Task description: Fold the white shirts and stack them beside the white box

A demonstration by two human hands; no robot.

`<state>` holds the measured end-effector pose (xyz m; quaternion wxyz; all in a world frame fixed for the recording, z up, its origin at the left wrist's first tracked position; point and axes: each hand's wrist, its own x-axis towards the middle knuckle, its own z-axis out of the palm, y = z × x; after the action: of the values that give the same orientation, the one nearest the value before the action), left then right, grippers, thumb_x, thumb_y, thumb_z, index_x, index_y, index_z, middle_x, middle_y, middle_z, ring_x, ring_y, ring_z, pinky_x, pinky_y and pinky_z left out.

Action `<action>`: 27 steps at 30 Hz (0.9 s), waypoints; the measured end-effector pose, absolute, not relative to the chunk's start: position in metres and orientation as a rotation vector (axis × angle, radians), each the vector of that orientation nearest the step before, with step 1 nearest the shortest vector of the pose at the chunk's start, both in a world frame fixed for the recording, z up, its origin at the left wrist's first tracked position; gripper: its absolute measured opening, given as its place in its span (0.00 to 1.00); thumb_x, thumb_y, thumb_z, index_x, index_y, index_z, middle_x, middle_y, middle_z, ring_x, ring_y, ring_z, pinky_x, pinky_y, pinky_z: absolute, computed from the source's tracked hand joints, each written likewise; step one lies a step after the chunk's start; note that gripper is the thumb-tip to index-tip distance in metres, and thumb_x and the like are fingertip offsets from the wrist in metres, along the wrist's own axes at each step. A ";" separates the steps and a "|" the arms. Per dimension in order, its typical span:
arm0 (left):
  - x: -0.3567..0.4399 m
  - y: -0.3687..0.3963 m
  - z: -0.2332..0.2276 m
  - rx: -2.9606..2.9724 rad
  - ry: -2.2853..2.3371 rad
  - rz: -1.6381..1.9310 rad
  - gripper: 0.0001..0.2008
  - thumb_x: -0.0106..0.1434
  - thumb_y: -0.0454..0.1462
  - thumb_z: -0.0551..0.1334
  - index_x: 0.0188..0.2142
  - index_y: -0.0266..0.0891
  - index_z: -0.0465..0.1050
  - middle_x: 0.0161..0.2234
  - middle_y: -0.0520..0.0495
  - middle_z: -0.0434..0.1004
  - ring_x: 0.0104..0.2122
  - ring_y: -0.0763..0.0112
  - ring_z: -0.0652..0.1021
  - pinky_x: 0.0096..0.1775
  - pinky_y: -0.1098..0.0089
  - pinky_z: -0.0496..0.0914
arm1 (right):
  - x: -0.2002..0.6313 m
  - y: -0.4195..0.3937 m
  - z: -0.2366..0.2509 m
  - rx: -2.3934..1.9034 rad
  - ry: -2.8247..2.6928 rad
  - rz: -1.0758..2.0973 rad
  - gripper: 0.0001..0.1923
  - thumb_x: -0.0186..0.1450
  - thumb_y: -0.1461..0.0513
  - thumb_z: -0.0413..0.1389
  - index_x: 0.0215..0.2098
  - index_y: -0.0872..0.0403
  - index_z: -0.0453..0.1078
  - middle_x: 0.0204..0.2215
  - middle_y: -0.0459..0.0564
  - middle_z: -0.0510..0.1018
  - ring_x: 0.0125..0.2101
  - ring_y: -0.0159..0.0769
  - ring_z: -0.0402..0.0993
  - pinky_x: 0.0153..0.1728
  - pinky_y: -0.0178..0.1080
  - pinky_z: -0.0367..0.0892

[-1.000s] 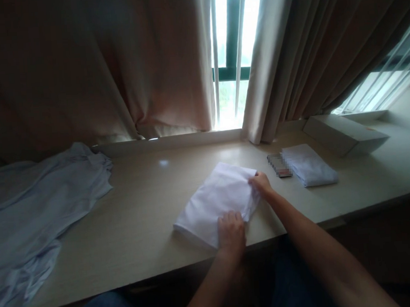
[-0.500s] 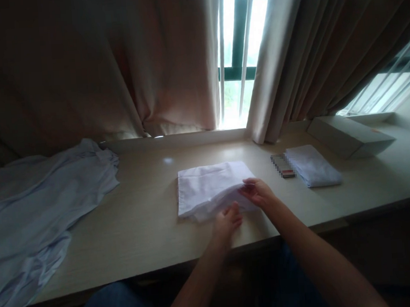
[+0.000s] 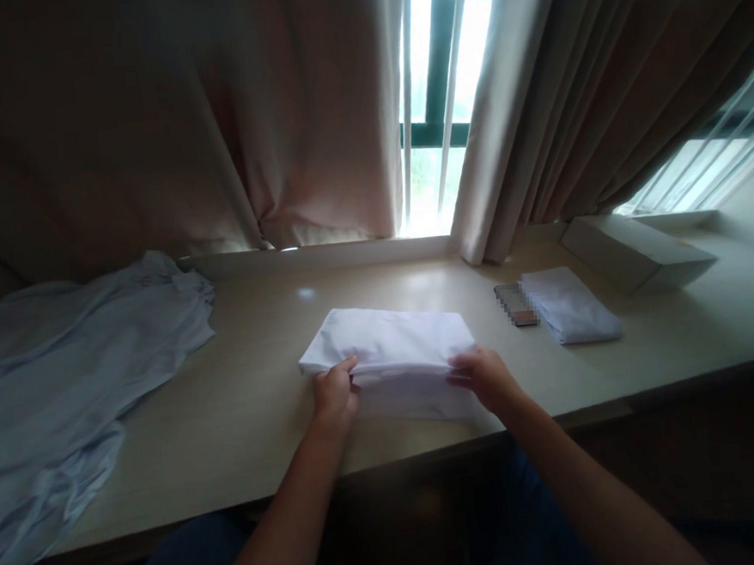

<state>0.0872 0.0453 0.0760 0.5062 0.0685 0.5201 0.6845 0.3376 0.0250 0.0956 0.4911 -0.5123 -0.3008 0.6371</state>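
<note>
A folded white cloth (image 3: pixel 397 337) lies in front of me on the pale wooden desk (image 3: pixel 246 438), its near edge lifted. My left hand (image 3: pixel 337 395) pinches that edge near the left corner, thumb on top and fingers beneath. At the right end of the same edge, my right hand (image 3: pixel 484 378) grips the cloth between thumb and fingers. Below the raised edge, a lower layer of the white fabric hangs or lies towards me. Whether the cloth is a garment cannot be made out from its folds.
Loose white cloths (image 3: pixel 84 337) are heaped at the left, hanging over the front edge. To the right lie a blurred-out flat rectangular item (image 3: pixel 516 305), another folded white cloth (image 3: pixel 569 305) and a grey-white box (image 3: pixel 636 251). Brown curtains (image 3: pixel 314 123) hang behind the desk.
My left hand has moved left and closed on the cloth's near edge. My right hand has kept its hold, slightly lower. The near edge is now raised evenly between both hands.
</note>
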 end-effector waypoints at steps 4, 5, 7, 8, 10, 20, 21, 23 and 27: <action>0.071 0.024 0.044 0.244 1.570 1.531 0.10 0.42 0.26 0.68 0.27 0.30 0.73 0.25 0.46 0.75 0.22 0.68 0.76 0.23 0.69 0.71 | 0.329 -0.008 0.053 -1.536 -0.791 1.488 0.17 0.45 0.66 0.63 0.34 0.56 0.67 0.23 0.46 0.76 0.21 0.39 0.76 0.22 0.40 0.75; 0.068 0.020 0.037 0.230 1.584 1.514 0.10 0.41 0.26 0.68 0.27 0.30 0.72 0.24 0.46 0.75 0.21 0.68 0.75 0.22 0.69 0.70 | 0.326 -0.013 0.045 -1.574 -0.818 1.454 0.18 0.44 0.66 0.62 0.34 0.57 0.68 0.24 0.46 0.76 0.21 0.39 0.76 0.21 0.40 0.74; 0.064 0.015 0.029 0.217 1.578 1.506 0.10 0.42 0.27 0.67 0.28 0.30 0.72 0.24 0.46 0.74 0.21 0.68 0.75 0.21 0.68 0.71 | 0.321 -0.019 0.033 -1.613 -0.893 1.361 0.19 0.44 0.66 0.62 0.36 0.57 0.69 0.26 0.47 0.78 0.23 0.39 0.76 0.21 0.38 0.74; 0.063 0.014 0.027 0.212 1.572 1.510 0.10 0.43 0.27 0.67 0.29 0.31 0.72 0.24 0.46 0.75 0.21 0.67 0.75 0.22 0.68 0.71 | 0.320 -0.021 0.030 -1.629 -0.931 1.318 0.20 0.44 0.65 0.62 0.36 0.58 0.70 0.27 0.48 0.79 0.23 0.39 0.77 0.21 0.37 0.73; 0.061 0.013 0.027 0.196 1.565 1.530 0.11 0.44 0.28 0.66 0.30 0.32 0.72 0.26 0.47 0.75 0.22 0.67 0.76 0.24 0.66 0.72 | 0.319 -0.024 0.028 -1.661 -0.980 1.257 0.20 0.44 0.64 0.62 0.37 0.59 0.71 0.28 0.50 0.80 0.24 0.39 0.77 0.21 0.35 0.72; 0.055 0.005 0.023 0.176 1.578 1.618 0.11 0.46 0.29 0.65 0.32 0.34 0.70 0.27 0.48 0.73 0.26 0.68 0.77 0.31 0.64 0.74 | 0.327 -0.043 0.041 -1.570 -1.134 1.203 0.18 0.47 0.60 0.62 0.36 0.61 0.77 0.31 0.52 0.82 0.31 0.44 0.77 0.31 0.39 0.70; 0.055 0.005 0.022 0.171 1.580 1.631 0.11 0.46 0.29 0.65 0.31 0.34 0.70 0.28 0.48 0.74 0.26 0.69 0.77 0.31 0.65 0.74 | 0.327 -0.044 0.043 -1.582 -1.165 1.181 0.18 0.47 0.60 0.62 0.35 0.61 0.77 0.31 0.52 0.82 0.32 0.44 0.77 0.32 0.39 0.70; 0.056 0.003 0.021 0.162 1.583 1.649 0.11 0.46 0.30 0.64 0.31 0.35 0.69 0.28 0.49 0.74 0.26 0.69 0.76 0.31 0.65 0.74 | 0.326 -0.047 0.044 -1.633 -1.236 1.112 0.16 0.48 0.59 0.61 0.34 0.60 0.77 0.29 0.52 0.81 0.32 0.44 0.76 0.31 0.38 0.68; 0.058 -0.003 0.022 0.167 1.599 1.667 0.10 0.45 0.31 0.65 0.30 0.35 0.69 0.26 0.50 0.73 0.24 0.70 0.75 0.30 0.65 0.73 | 0.323 -0.051 0.044 -1.762 -1.401 0.907 0.12 0.51 0.59 0.59 0.31 0.58 0.76 0.26 0.49 0.79 0.28 0.39 0.73 0.30 0.36 0.64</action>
<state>0.0583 -0.0030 0.0223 0.4013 0.0661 0.6323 0.6594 0.3227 -0.0515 0.0436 0.3499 -0.6801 -0.5407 0.3502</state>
